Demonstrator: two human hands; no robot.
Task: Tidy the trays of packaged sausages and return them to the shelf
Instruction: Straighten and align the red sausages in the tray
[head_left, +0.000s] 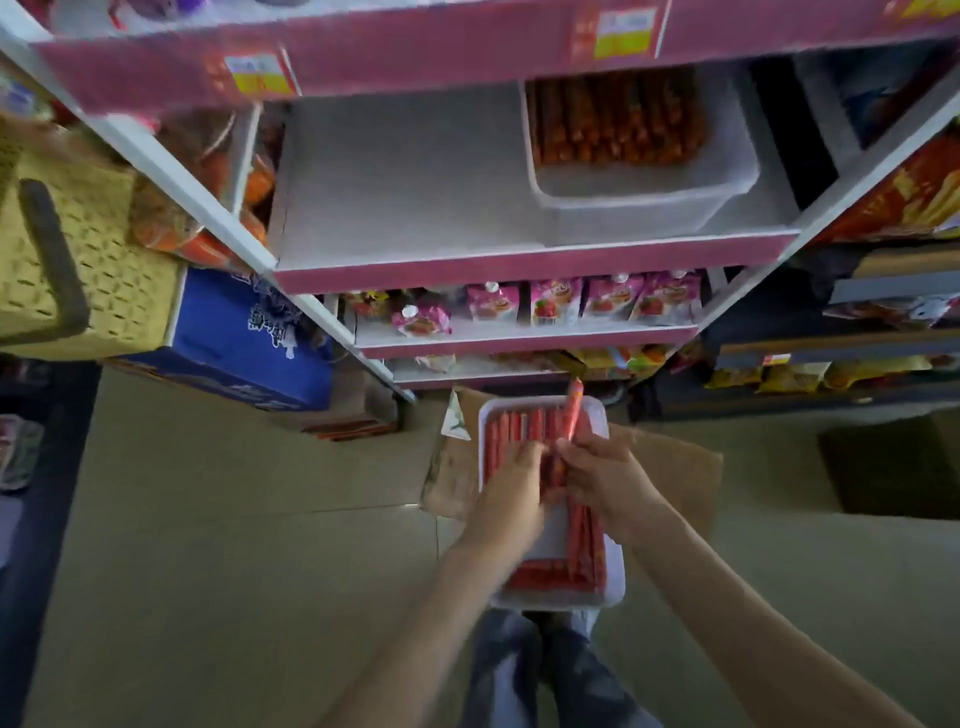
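A white tray (613, 592) of red packaged sausage sticks (514, 428) lies low in front of me, on cardboard on the floor. My left hand (511, 480) rests flat on the row of sticks in the tray's middle. My right hand (602, 470) pinches one red sausage stick (574, 413), which points up and away over the tray's far end. More sticks (584, 545) lie along the tray's right side and near end. A second white tray (644, 192) of brownish sausages sits on the shelf (395, 187) at upper right.
The pink-edged shelf has bare room left of the second tray. Lower shelves hold pink pouches (587, 304) and snack packs. A yellow basket (78, 249) and blue box (244, 338) stand at left. Flat cardboard (680, 467) lies under the tray on the tiled floor.
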